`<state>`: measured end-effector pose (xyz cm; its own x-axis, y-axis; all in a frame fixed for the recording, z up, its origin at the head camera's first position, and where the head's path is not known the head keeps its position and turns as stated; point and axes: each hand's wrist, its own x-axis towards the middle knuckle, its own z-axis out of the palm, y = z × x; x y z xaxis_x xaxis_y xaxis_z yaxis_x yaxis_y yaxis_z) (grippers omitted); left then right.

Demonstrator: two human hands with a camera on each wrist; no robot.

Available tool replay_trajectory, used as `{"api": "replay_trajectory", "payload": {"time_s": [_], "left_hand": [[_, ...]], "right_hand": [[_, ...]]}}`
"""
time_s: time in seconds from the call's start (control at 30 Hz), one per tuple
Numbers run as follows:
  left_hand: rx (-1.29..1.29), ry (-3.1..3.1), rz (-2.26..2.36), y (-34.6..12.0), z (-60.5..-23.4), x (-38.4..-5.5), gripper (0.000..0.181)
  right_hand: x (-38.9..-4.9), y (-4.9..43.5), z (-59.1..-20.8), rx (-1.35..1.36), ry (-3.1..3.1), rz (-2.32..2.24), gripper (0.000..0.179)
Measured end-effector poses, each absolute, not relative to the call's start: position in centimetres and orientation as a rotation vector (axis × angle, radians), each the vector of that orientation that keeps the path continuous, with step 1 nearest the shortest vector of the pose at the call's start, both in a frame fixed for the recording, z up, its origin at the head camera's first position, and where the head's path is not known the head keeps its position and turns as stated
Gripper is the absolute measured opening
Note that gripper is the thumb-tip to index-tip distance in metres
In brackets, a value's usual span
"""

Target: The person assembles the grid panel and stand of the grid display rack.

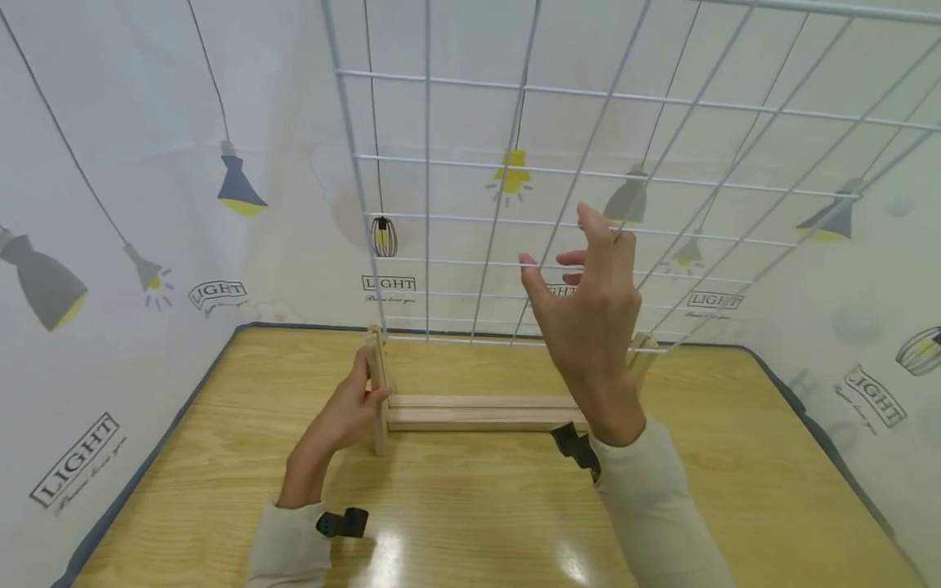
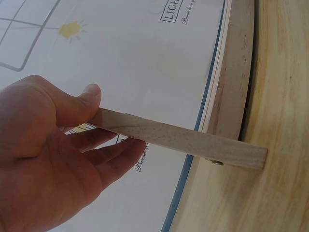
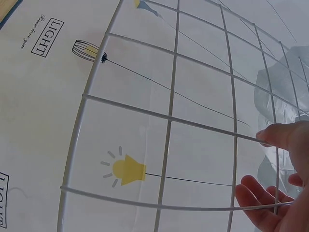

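A white wire grid panel point(image 1: 566, 171) rises from a low wooden stand, its lower corners at the stand's two end pieces. The stand has a long wooden crossbar point(image 1: 485, 414) between these ends. My left hand point(image 1: 353, 412) grips the left end piece point(image 2: 169, 137), thumb on one side and fingers on the other. A small metal screw point(image 2: 215, 162) shows near the foot of that piece. Higher up, my right hand point(image 1: 599, 327) holds the grid by its wires, with curled fingers point(image 3: 253, 195) passing behind them. It partly hides the right end piece point(image 1: 643, 355).
The stand is on a wood-grain table point(image 1: 470, 498). Behind and at both sides hangs a pale cloth point(image 1: 294, 212) printed with lamps and the word LIGHT. A dark blue edge point(image 1: 162, 453) borders the tabletop. Black camera mounts point(image 1: 344, 523) are strapped at both wrists.
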<state>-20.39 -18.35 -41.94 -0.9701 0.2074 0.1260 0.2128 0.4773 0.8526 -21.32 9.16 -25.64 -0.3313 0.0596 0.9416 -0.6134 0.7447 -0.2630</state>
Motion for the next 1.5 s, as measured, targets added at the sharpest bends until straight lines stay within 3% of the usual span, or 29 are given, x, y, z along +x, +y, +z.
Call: {"api": "replay_trajectory", "payload": {"time_s": [1.5], "left_hand": [[-0.364,-2.708,-1.624,-18.5,-41.7,-20.3,0.062]], "right_hand": [[-23.7,7.1,-25.4,0.439,-1.903,0.682,0.059]]}}
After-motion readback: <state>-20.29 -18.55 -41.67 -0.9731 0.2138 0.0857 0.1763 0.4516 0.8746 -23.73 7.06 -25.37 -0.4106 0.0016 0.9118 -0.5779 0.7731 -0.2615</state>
